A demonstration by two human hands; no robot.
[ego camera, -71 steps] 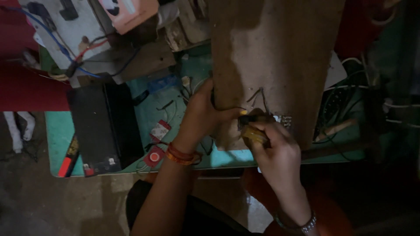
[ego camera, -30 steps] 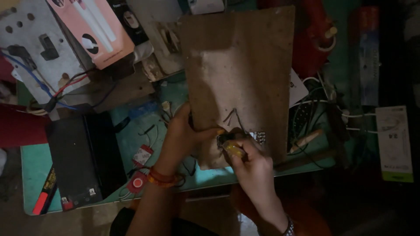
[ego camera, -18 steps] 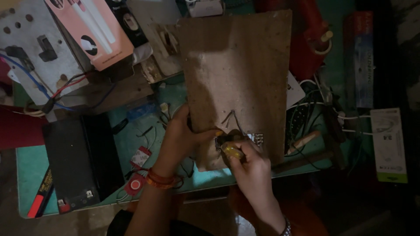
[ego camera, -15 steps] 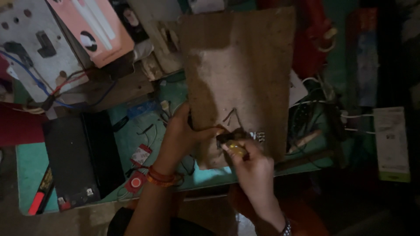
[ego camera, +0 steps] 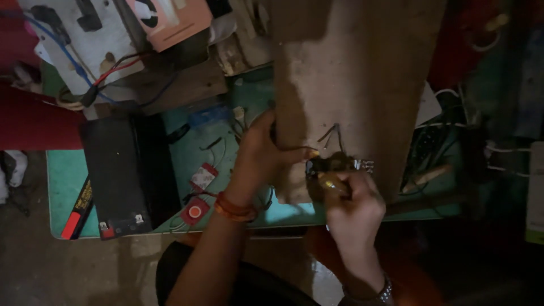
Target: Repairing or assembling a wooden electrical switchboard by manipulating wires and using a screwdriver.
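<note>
A: What does the right hand [ego camera: 352,199] grip?
B: A yellow-handled tool [ego camera: 331,182], fingers clenched, tip on a small dark part [ego camera: 328,164] with thin wires.
A: And the left hand [ego camera: 262,148]?
B: It clasps the edge of the worn brown board [ego camera: 362,79], which carries that part over the green worktop [ego camera: 62,175].

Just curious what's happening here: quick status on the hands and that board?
Left hand grips the brown board edge. Right hand holds a yellow-handled tool to a small part on it. Black battery sits left, clear.
</note>
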